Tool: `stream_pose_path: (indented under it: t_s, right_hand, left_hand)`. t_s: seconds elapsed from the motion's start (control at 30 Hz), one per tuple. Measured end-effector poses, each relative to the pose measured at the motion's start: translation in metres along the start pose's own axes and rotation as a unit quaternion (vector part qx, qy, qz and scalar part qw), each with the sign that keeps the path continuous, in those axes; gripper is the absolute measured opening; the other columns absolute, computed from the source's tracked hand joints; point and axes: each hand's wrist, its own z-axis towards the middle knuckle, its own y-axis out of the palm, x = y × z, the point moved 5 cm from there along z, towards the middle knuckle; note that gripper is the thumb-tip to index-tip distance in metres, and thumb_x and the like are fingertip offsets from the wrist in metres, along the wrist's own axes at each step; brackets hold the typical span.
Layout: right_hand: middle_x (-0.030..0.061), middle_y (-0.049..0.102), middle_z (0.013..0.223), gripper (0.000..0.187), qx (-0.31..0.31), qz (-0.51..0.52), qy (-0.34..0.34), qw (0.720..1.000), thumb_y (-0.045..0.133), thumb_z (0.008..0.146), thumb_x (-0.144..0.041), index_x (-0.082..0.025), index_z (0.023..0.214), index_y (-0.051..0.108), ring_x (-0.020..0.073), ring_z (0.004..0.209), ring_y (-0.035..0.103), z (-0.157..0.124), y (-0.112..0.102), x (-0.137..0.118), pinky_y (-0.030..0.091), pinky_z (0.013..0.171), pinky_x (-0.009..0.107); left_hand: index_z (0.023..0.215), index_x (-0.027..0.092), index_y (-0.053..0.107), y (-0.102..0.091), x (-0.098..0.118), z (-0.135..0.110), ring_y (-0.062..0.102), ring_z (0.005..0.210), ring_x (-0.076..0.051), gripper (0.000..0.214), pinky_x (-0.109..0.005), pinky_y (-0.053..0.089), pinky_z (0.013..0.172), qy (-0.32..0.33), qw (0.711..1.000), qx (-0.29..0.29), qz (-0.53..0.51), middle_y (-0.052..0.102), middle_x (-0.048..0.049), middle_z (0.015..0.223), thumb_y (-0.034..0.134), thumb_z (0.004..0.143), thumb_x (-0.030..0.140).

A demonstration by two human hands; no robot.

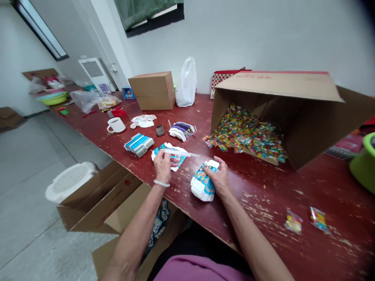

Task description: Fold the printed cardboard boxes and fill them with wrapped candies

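Head view (only cam). Worn red table [293, 218], paint chipped, runs from far left to near right.

L hand [162, 164]: raised just above table near front edge, fingers closed on one end of a thin white stick [181, 153], which lies roughly level and points right. White bead bracelet [161, 183] on L wrist. Directly under/behind L hand: a flat pile of blue-white printed cards [175, 158] on the table.

R hand [218, 177]: resting on a stack of white-edged printed cards [202, 187], fingers curled over its top right side, clamped on the stack. Stack sits on the table close to front edge, just right of L hand. Hands near each other, not touching.

Around:
- big carton [304, 117] lying on its side, opening toward cam, heap of small coloured packets [249, 136] spilling from it onto the table, behind R hand.
- two loose packets [306, 220] on the table, well apart to the right.
- further card stacks: blue-striped [139, 143] left of L hand, purple one [182, 130] behind.
- white mug [116, 125], small dark object beside purple stack (can't ID).
- closed brown box [154, 90], white plastic bag [186, 84] by the wall.
- green tub [365, 166] at right edge, partly cut off.
- open cartons [102, 199] on floor below table edge, left of the arms; one holds printed packs.
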Motion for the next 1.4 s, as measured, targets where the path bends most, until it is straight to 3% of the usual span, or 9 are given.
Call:
stream_pose_path:
  t_s: [0.23,0.33,0.47,0.6,0.73,0.9,1.1,1.27,1.4]
  right_hand:
    - [0.0119,0.058,0.123,0.056,-0.028,-0.052,-0.021,0.998,0.065,0.073,-0.042,-0.019,0.123,0.057,0.0294,0.117,0.051,0.012,0.035,-0.012,0.036,0.105,0.047]
    - [0.0143,0.057,0.127,0.061,-0.038,-0.056,-0.017,0.998,0.061,0.078,-0.046,-0.018,0.131,0.050,0.0295,0.119,0.051,0.007,0.037,-0.011,0.036,0.105,0.048]
    - [0.0181,0.052,0.134,0.071,-0.053,-0.056,-0.008,0.997,0.059,0.080,-0.053,-0.015,0.138,0.043,0.0302,0.123,0.049,0.002,0.034,-0.009,0.037,0.104,0.048]
    - [0.0194,0.042,0.145,0.073,-0.073,-0.050,-0.007,0.996,0.050,0.085,-0.060,-0.014,0.141,0.040,0.0297,0.136,0.037,0.008,0.026,-0.009,0.031,0.110,0.048]
    - [0.0135,0.043,0.145,0.060,-0.081,-0.043,-0.004,0.996,0.033,0.093,-0.060,-0.022,0.136,0.050,0.0263,0.134,0.041,0.011,-0.004,-0.014,0.034,0.109,0.046]
    - [0.0083,0.060,0.119,0.042,-0.138,-0.173,-0.078,0.972,0.068,0.076,-0.054,-0.027,0.109,0.068,0.0298,0.113,0.053,-0.023,-0.046,-0.028,0.039,0.098,0.045]
    - [0.0064,0.071,0.089,0.015,-0.213,-0.321,-0.066,0.920,0.055,0.089,-0.029,-0.024,0.098,0.067,0.0277,0.090,0.059,-0.067,-0.047,-0.022,0.041,0.082,0.041]
    - [0.0099,0.071,0.089,0.013,-0.185,-0.321,-0.043,0.928,0.055,0.085,-0.018,-0.021,0.089,0.067,0.0263,0.088,0.061,-0.065,-0.049,-0.030,0.043,0.081,0.038]
    - [0.0069,0.071,0.088,0.016,-0.134,-0.318,-0.018,0.938,0.054,0.083,-0.012,-0.021,0.090,0.066,0.0216,0.082,0.064,-0.061,-0.086,-0.034,0.046,0.076,0.031]
  left_hand:
    - [0.085,0.015,0.066,-0.037,-0.002,-0.043,0.069,0.076,-0.019,0.026,-0.028,0.055,0.065,-0.021,0.996,-0.089,0.003,0.073,-0.0073,0.089,0.066,0.076,0.040]
    - [0.074,0.015,0.070,-0.027,-0.013,-0.053,0.066,0.098,-0.023,0.019,-0.031,0.053,0.085,-0.045,0.984,-0.171,0.031,0.070,-0.0109,0.114,0.070,0.072,0.033]
    - [0.070,0.015,0.072,0.004,-0.031,-0.061,0.063,0.108,-0.029,0.018,-0.037,0.049,0.095,-0.074,0.964,-0.252,0.050,0.069,-0.0115,0.116,0.070,0.070,0.033]
    - [0.074,0.018,0.074,0.021,-0.041,-0.066,0.052,0.124,-0.030,0.017,-0.039,0.039,0.106,-0.043,0.963,-0.256,0.075,0.065,-0.0083,0.126,0.067,0.073,0.033]
    - [0.076,0.019,0.075,0.024,-0.044,-0.067,0.048,0.129,-0.029,0.016,-0.039,0.033,0.111,-0.013,0.961,-0.257,0.104,0.056,-0.0066,0.138,0.065,0.077,0.032]
    - [0.082,0.019,0.075,0.026,-0.042,-0.063,0.047,0.129,-0.028,0.021,-0.039,0.030,0.112,0.031,0.953,-0.262,0.151,0.059,-0.0093,0.132,0.062,0.081,0.036]
    - [0.088,0.019,0.072,0.033,-0.033,-0.069,0.045,0.131,-0.026,0.027,-0.038,0.031,0.111,0.100,0.927,-0.269,0.242,0.058,-0.0103,0.131,0.058,0.086,0.042]
    - [0.105,0.021,0.062,0.046,-0.028,-0.070,0.054,0.121,-0.028,0.038,-0.044,0.037,0.108,0.156,0.899,-0.241,0.330,0.061,-0.0088,0.124,0.062,0.080,0.049]
    - [0.122,0.021,0.053,0.051,-0.029,-0.066,0.055,0.118,-0.037,0.069,-0.052,0.042,0.102,0.144,0.866,-0.211,0.430,0.057,-0.0113,0.130,0.066,0.069,0.064]
